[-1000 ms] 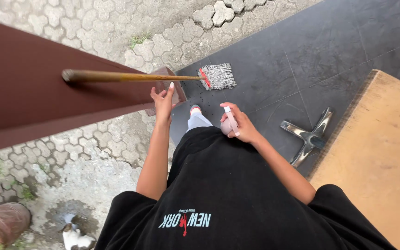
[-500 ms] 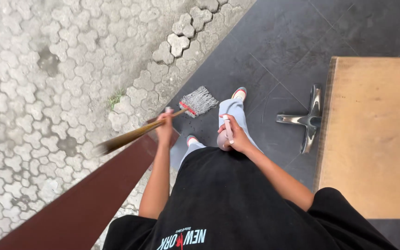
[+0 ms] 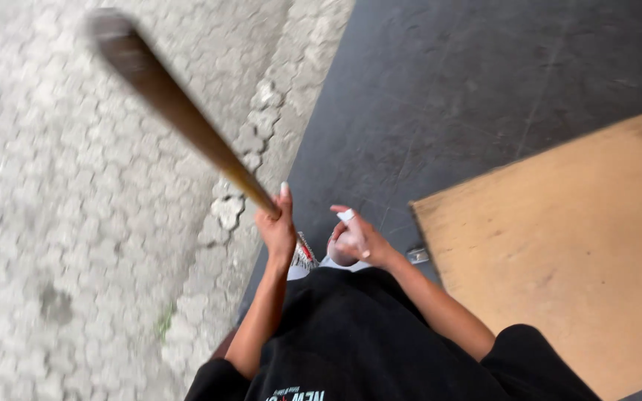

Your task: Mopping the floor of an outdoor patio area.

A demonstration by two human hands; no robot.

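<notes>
one broom handle (image 3: pixel 180 111), long, wooden and blurred, runs from the upper left down to the left hand (image 3: pixel 278 232). that hand's grip is wrapped tight round the handle, thumb pointing up along the wood. just below the grip, a small patch of the broom head (image 3: pixel 305 256) shows, pale bristles with a red band, mostly hidden behind the hand and the black shirt (image 3: pixel 365 341).

the right hand (image 3: pixel 357 239) is just to the right of the left grip, apart from the handle. its grip is curled round one small white object (image 3: pixel 345 215), whose top sticks out above the fingers; what the object is cannot be told.

right of both grips lies one flat tan board (image 3: pixel 566 252), its near corner close to the right wrist. one small bit of grey metal (image 3: pixel 418 255) peeks out at the board's edge, just right of the right hand.

under and above the grips is dark floor (image 3: pixel 469 82). left of the left grip lies grey paving (image 3: pixel 61 223), with one tuft of weed (image 3: pixel 163 324) down beside the left forearm.
</notes>
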